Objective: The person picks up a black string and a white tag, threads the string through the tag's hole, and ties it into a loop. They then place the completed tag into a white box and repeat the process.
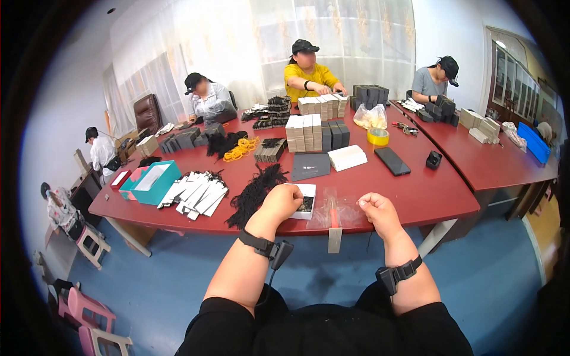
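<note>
My left hand (284,203) is curled at the edge of a small white box (313,190) with small dark bits in it. Its fingertips are pressed together, and what they hold is too small to make out. To the right, the fingers of my right hand (379,212) pinch close to the table's front edge, and a thin dark strand hangs below them. Between my hands, an orange-handled tool (333,217) lies on clear plastic film (350,218). A small grey card (335,242) hangs over the edge below it. Left of the box is a heap of black cords (252,199).
White tags (195,194) and a teal box (159,183) lie left. Behind are a dark card (310,166), white cards (348,158), stacked card bundles (303,133), yellow tape (377,136) and a phone (392,161). Several people work around the red table (433,196).
</note>
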Demonstrator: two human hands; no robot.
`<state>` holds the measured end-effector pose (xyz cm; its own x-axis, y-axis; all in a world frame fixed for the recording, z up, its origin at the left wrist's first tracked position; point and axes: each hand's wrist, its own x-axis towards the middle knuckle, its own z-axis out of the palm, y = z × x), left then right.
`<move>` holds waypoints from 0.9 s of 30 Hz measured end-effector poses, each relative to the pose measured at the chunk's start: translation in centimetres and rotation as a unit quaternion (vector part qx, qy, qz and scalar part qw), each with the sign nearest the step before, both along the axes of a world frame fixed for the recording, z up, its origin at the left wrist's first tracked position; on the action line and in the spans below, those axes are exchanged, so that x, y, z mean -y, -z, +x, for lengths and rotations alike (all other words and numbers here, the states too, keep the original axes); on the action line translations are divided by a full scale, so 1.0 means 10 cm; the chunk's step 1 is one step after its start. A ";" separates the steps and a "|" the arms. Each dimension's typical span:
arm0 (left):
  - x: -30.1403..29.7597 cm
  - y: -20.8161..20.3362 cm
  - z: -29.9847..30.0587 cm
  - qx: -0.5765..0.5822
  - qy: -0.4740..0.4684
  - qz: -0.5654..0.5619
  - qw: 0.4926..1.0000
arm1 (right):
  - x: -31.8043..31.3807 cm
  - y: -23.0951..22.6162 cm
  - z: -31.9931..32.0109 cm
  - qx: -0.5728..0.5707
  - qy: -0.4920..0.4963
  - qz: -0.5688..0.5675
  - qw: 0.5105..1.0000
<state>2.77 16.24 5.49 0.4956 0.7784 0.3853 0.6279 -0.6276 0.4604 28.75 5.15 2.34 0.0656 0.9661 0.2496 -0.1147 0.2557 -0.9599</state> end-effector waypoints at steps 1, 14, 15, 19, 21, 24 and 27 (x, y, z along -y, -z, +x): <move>0.00 0.01 -0.01 0.001 -0.001 -0.002 1.000 | 0.00 0.00 0.00 0.004 0.002 -0.003 1.000; 0.61 0.01 0.08 0.494 0.096 -0.206 0.839 | 0.31 -0.19 -0.65 0.080 0.134 0.139 0.978; 0.72 0.04 0.10 0.495 0.092 -0.210 0.838 | 0.38 -0.24 -0.79 0.082 0.122 0.133 0.980; 1.05 0.05 0.19 0.540 0.119 -0.174 0.815 | 0.54 -0.35 -1.01 0.124 0.121 0.173 0.970; 1.12 0.09 0.20 0.552 0.129 -0.132 0.813 | 0.56 -0.36 -1.06 0.166 0.150 0.196 0.955; 1.20 0.08 0.20 0.550 0.131 -0.094 0.820 | 0.57 -0.37 -1.08 0.216 0.187 0.256 0.923; 1.21 0.13 0.21 0.525 0.117 -0.041 0.842 | 0.57 -0.37 -1.08 0.214 0.169 0.238 0.932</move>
